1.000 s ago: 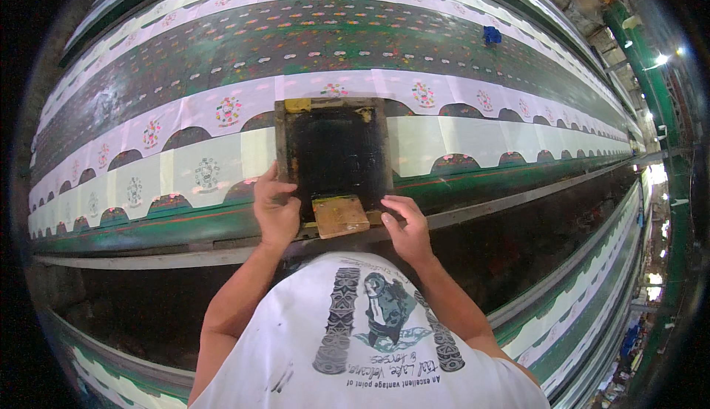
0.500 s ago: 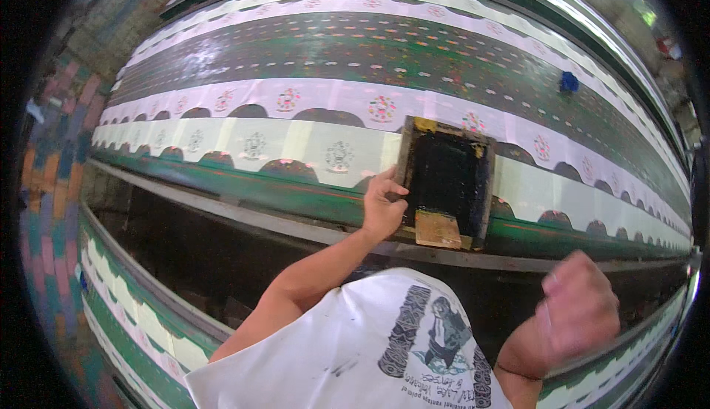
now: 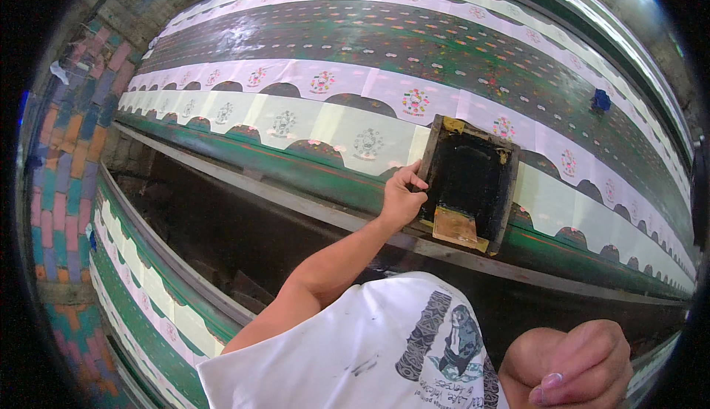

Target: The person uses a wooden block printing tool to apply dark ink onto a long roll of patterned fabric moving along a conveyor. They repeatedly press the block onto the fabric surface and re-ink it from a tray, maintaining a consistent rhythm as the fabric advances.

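Observation:
A dark screen-printing frame (image 3: 464,176) with yellow tape patches lies over cream fabric pieces (image 3: 553,197) on the long green table, a tan wooden block (image 3: 454,227) at its near end. My left hand (image 3: 405,192) grips the frame's left edge with curled fingers. My right hand (image 3: 573,364) is low at the right, close to the camera, fingers curled together; whatever they may hold is hidden. Behind the frame runs a row of pink pieces (image 3: 470,106) with colourful printed emblems; cream pieces to the left bear faint dark emblems.
A small blue object (image 3: 600,100) sits on the dark table strip (image 3: 384,39). Another long table (image 3: 155,313) with fabric pieces lies behind me at lower left, across a dark gap. A multicoloured brick floor (image 3: 66,202) runs along the far left.
My right hand has left the frame's right side and dropped toward the lower right, fingers now curled. My left hand stays on the frame. The view has swung left, showing the brick floor.

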Action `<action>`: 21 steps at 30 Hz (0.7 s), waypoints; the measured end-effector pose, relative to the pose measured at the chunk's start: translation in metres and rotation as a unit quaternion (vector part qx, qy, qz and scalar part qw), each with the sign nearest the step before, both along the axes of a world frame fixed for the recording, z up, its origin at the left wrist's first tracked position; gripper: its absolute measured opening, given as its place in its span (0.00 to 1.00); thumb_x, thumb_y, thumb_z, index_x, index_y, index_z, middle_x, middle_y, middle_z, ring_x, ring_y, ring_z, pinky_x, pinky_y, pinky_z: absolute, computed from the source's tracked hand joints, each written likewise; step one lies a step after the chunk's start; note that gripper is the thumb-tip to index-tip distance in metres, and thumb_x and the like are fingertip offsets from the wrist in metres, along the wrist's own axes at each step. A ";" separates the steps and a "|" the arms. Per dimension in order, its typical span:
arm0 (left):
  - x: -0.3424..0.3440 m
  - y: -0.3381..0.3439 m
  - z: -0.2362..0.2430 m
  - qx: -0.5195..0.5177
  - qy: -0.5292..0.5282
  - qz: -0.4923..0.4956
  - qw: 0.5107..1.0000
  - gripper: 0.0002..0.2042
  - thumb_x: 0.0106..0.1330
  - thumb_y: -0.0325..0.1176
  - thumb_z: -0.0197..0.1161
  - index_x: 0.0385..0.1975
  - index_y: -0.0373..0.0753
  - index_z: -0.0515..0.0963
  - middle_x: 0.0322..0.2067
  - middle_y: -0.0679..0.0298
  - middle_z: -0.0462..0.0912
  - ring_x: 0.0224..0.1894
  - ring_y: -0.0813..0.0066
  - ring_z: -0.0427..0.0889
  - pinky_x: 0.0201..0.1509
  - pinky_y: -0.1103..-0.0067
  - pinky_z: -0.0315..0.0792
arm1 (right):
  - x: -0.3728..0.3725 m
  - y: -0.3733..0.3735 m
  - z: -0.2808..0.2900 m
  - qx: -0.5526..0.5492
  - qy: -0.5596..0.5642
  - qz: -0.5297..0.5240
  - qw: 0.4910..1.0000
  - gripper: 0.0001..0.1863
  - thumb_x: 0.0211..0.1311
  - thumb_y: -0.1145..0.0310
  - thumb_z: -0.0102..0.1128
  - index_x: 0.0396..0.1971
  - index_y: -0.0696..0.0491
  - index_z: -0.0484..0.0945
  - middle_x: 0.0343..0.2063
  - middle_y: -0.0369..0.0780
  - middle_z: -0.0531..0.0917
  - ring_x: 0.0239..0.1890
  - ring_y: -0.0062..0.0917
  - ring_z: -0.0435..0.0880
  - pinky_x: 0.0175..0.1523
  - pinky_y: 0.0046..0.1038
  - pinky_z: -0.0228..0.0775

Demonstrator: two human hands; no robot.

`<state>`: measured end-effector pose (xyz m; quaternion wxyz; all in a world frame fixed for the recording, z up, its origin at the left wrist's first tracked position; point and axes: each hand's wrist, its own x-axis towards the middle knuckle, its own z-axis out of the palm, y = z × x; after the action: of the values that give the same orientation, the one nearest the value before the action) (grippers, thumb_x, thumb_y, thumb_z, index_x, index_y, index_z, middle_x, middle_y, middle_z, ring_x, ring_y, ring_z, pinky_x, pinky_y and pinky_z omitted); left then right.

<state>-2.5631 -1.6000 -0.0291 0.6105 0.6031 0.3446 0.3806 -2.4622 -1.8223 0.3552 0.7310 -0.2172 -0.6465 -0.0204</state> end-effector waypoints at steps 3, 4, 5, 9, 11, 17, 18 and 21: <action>0.000 0.001 -0.002 0.013 0.003 -0.010 1.000 0.08 0.54 0.17 0.71 0.31 0.37 0.84 0.75 0.40 0.80 0.76 0.50 0.80 0.79 0.66 0.70 | -0.006 0.008 -0.001 0.004 -0.011 0.010 1.000 0.27 0.80 0.76 0.69 0.71 0.33 0.81 0.22 0.25 0.75 0.21 0.13 0.71 0.30 0.22 0.71; 0.003 0.002 -0.003 0.013 -0.002 -0.016 1.000 0.08 0.54 0.17 0.71 0.31 0.37 0.84 0.75 0.40 0.80 0.76 0.50 0.80 0.79 0.66 0.70 | -0.009 0.009 0.000 -0.001 -0.014 0.005 1.000 0.27 0.80 0.76 0.68 0.71 0.33 0.81 0.22 0.26 0.75 0.20 0.13 0.71 0.30 0.22 0.71; 0.003 0.002 -0.003 0.013 -0.008 -0.016 1.000 0.08 0.54 0.17 0.71 0.31 0.38 0.85 0.75 0.40 0.80 0.75 0.49 0.80 0.79 0.65 0.70 | -0.011 0.010 0.000 -0.006 -0.018 0.007 1.000 0.27 0.80 0.76 0.68 0.72 0.33 0.80 0.22 0.26 0.75 0.20 0.13 0.71 0.30 0.22 0.71; -0.001 0.001 0.000 0.021 0.007 -0.012 1.000 0.08 0.53 0.19 0.73 0.31 0.39 0.85 0.76 0.40 0.80 0.75 0.48 0.80 0.79 0.63 0.70 | -0.017 0.029 0.000 0.010 -0.046 0.045 0.998 0.28 0.81 0.77 0.67 0.72 0.32 0.80 0.22 0.26 0.76 0.20 0.13 0.72 0.29 0.21 0.72; -0.001 0.000 0.002 0.032 0.013 -0.009 0.999 0.08 0.53 0.19 0.73 0.31 0.39 0.85 0.76 0.40 0.80 0.74 0.47 0.80 0.79 0.63 0.70 | -0.025 0.037 0.000 0.014 -0.046 0.055 0.997 0.27 0.81 0.77 0.67 0.71 0.33 0.80 0.22 0.26 0.75 0.20 0.13 0.72 0.29 0.21 0.73; -0.001 0.000 0.005 0.035 0.015 -0.016 0.999 0.09 0.51 0.19 0.74 0.31 0.38 0.84 0.76 0.40 0.79 0.73 0.49 0.81 0.78 0.65 0.71 | -0.043 0.059 0.007 0.021 -0.072 0.084 0.994 0.20 0.80 0.76 0.68 0.65 0.41 0.81 0.21 0.26 0.78 0.19 0.14 0.73 0.30 0.21 0.75; -0.001 0.000 0.005 0.031 0.011 -0.011 0.999 0.09 0.51 0.19 0.74 0.30 0.38 0.84 0.75 0.40 0.80 0.72 0.48 0.81 0.77 0.64 0.72 | -0.044 0.063 0.008 0.027 -0.076 0.095 0.992 0.20 0.80 0.76 0.69 0.64 0.42 0.80 0.21 0.26 0.79 0.19 0.14 0.74 0.30 0.21 0.76; -0.001 0.000 0.005 0.033 0.011 -0.007 0.999 0.09 0.51 0.19 0.74 0.29 0.39 0.83 0.74 0.41 0.81 0.70 0.47 0.82 0.75 0.63 0.74 | -0.050 0.062 0.012 0.008 -0.089 0.139 0.986 0.20 0.79 0.76 0.69 0.66 0.45 0.81 0.21 0.28 0.81 0.19 0.15 0.75 0.31 0.23 0.78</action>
<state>-2.5637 -1.5996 -0.0245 0.5893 0.6295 0.3338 0.3809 -2.5124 -1.7599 0.3674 0.6683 -0.1170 -0.7324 0.0571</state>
